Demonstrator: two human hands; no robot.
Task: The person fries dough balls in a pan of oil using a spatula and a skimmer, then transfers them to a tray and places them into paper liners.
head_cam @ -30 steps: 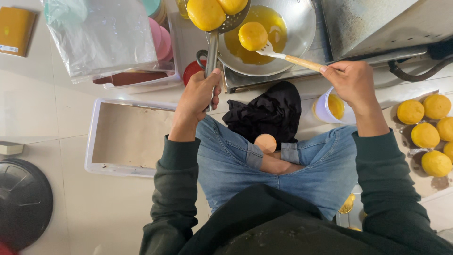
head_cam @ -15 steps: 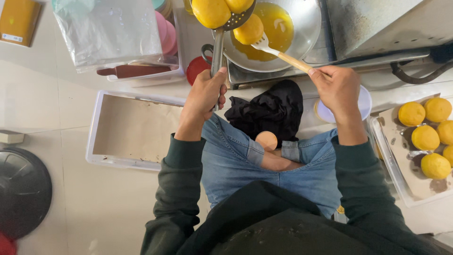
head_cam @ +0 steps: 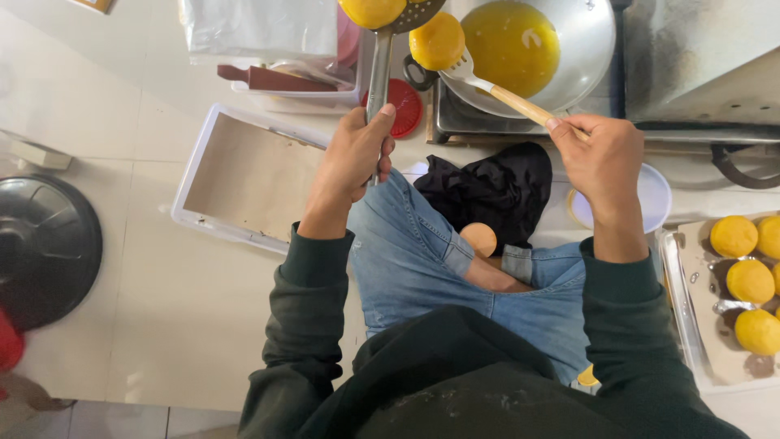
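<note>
A black round lid (head_cam: 45,248) and an empty white tray (head_cam: 244,175) lie left; a tray of yellow balls (head_cam: 743,280) lies right. The left hand (head_cam: 353,154) is clenched on a metal skimmer (head_cam: 382,57) carrying a yellow ball (head_cam: 372,11). The right hand (head_cam: 601,154) pinches a wooden-handled fork (head_cam: 508,93) touching another ball (head_cam: 436,41) at the oil-filled wok (head_cam: 569,49) rim.

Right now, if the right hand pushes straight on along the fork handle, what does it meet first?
The right hand points up-left along the wooden-handled fork. First in that line is the yellow fried ball at the fork's tines, by the rim of the wok. Depth is unclear, so the ball may sit slightly above the rim.
</note>
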